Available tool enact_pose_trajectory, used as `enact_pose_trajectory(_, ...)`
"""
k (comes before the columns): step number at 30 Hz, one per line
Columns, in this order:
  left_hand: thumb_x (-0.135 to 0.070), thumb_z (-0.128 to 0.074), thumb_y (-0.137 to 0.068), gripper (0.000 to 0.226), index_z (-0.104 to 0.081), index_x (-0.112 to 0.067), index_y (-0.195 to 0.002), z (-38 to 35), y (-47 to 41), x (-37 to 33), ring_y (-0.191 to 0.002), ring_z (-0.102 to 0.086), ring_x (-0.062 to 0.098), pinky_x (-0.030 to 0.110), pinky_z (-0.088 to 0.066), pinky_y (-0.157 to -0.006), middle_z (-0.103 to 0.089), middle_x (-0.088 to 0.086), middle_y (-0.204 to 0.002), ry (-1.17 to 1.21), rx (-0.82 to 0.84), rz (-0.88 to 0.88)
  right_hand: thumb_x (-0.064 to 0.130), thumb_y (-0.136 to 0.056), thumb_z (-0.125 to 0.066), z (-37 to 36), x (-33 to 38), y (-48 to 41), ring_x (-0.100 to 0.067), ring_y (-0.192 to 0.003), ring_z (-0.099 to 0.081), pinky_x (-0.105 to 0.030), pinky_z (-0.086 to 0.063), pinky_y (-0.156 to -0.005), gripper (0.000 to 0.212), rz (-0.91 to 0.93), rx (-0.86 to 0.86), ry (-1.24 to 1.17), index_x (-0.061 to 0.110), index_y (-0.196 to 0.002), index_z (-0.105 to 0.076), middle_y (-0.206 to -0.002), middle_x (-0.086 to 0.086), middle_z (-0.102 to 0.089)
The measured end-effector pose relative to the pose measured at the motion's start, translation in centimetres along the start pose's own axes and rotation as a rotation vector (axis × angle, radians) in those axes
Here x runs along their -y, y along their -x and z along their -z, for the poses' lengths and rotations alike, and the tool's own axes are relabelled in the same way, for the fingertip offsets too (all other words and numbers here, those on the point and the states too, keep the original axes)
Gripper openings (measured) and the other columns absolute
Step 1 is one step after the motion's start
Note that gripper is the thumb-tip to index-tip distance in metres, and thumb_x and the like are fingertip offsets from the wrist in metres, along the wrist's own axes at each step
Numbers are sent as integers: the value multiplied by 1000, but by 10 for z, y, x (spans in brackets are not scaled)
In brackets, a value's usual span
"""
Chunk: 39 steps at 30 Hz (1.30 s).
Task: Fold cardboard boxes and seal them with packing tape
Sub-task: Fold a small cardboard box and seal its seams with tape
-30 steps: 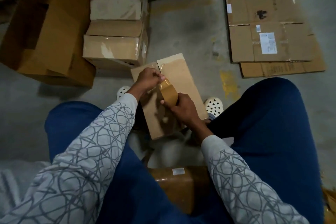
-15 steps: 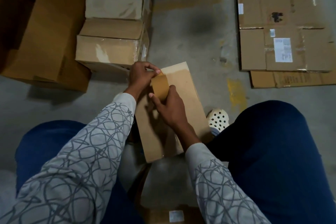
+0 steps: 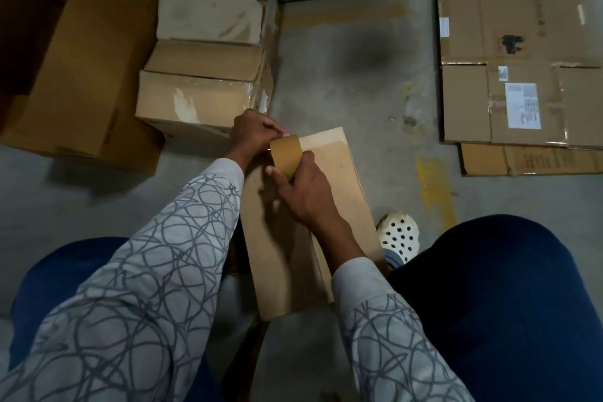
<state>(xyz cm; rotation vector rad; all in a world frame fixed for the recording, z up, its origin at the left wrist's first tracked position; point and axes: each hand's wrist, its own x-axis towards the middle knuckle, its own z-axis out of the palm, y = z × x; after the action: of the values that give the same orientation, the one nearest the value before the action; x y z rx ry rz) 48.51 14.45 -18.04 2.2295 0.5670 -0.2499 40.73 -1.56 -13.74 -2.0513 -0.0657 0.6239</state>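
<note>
1. Gripping tape roll [image 3: 285,156], right hand [image 3: 305,194] curls around it over the box's far end.
2. Left hand [image 3: 254,135] pinches at the roll's far edge.
3. Cardboard box [image 3: 339,192] sits on the floor between the knees.

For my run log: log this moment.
left hand pinches edge of brown packing-tape roll | right hand holds roll | above long brown cardboard box

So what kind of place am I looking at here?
Likely a warehouse or storeroom packing area: bare concrete floor, taped cartons standing on the left, flattened cardboard sheets lying on the right.
</note>
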Motion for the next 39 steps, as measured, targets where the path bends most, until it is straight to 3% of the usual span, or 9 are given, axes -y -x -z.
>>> enact_pose_trajectory(6,-23,-89,-72,21,-82,-17,-90,5,-1,-4,-85,-66,9,19,-49,-84,-71,-8,-87,-34,-20,183,47,-98,-60,0,4,4,-27,-102,-58,-29,-36,-76,50,-23,27,-3,10,-125,-40,-123,-14,-58)
enact_pose_trajectory(11,-10,-84,-75,16,-77,-22,-67,-12,19,14,-79,-73,17,38,-60,-87,-77,3,-80,277,-115,142,48,-97,-62,-2,1,4,-32,-105,-60,-32,-40,-77,51,-35,12,-8,10,-123,-41,-119,-14,-60)
enact_pose_trajectory(14,-16,-82,-83,3,-81,-14,-81,-9,22,14,-80,-70,20,40,-56,-91,-78,11,-87,495,32,158,49,-97,-62,-2,0,5,-26,-100,-59,-31,-38,-76,50,-38,11,-12,11,-122,-40,-117,-12,-59)
enact_pose_trajectory(15,-19,-82,-83,12,-81,-8,-89,-5,21,11,-81,-70,22,40,-56,-92,-78,14,-90,511,95,177,49,-97,-61,-2,0,5,-24,-98,-57,-31,-37,-75,50,-42,15,-12,11,-122,-40,-116,-12,-59)
enact_pose_trajectory(21,-24,-81,-84,31,-78,-6,-109,6,15,13,-87,-70,15,26,-54,-85,-76,-1,-90,289,249,174,50,-96,-62,-2,3,10,-22,-94,-57,-29,-36,-73,46,-49,-8,-17,14,-118,-42,-105,-2,-54)
enact_pose_trajectory(26,-34,-85,-81,33,-80,-10,-102,2,17,15,-73,-69,3,21,-54,-82,-78,-2,-86,259,241,155,53,-96,-61,-3,5,33,-22,-92,-59,-31,-42,-74,39,-89,-56,17,20,-108,-42,-105,-4,-62)
enact_pose_trajectory(29,-36,-84,-81,27,-82,-13,-95,-3,17,17,-77,-71,7,25,-56,-85,-78,-4,-83,252,194,143,61,-95,-54,-9,1,56,-30,-97,-64,-46,-52,-86,43,-137,-95,147,23,-110,-43,-110,-7,-66)
enact_pose_trajectory(34,-33,-82,-84,12,-79,-28,-74,-9,22,20,-78,-74,11,29,-57,-87,-77,-8,-76,263,154,77,66,-96,-46,-3,-2,85,-35,-96,-64,-47,-49,-91,50,-218,-95,340,18,-111,-46,-110,-10,-68)
enact_pose_trajectory(39,-47,-77,-82,15,-80,-33,-76,-11,26,23,-78,-74,9,38,-60,-89,-77,-11,-75,185,100,31,64,-96,-47,-3,-11,126,-29,-82,-66,-43,-53,-82,65,-251,-194,315,24,-142,-24,-91,-1,-65)
